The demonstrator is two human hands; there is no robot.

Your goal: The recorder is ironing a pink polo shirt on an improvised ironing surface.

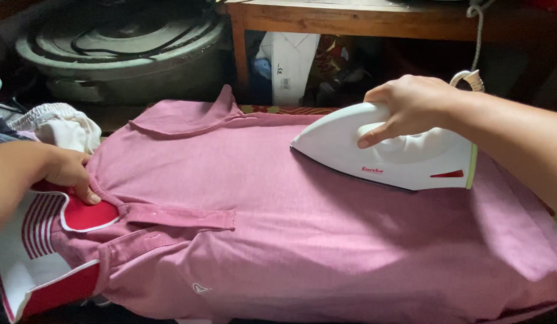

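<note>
Ironing a pink shirt (302, 228): right hand (404, 105) gripping white iron (398, 153), left hand (65, 171) pinching collar taut; next, probably sliding along smoothly.

soft, even light falls from above and in front of you, bright on the pink shirt (326, 240) and brightest on the white iron (392, 153) under your right hand (410, 105), with mild glare on its shell just below your fingertips. a soft shadow lies beneath the iron's sole. beyond your knuckles the shelf (374, 18) and the round tub (122, 48) sink into dimness. your left hand (68, 171) looks slightly soft; the frame's edges blur faintly.
</note>
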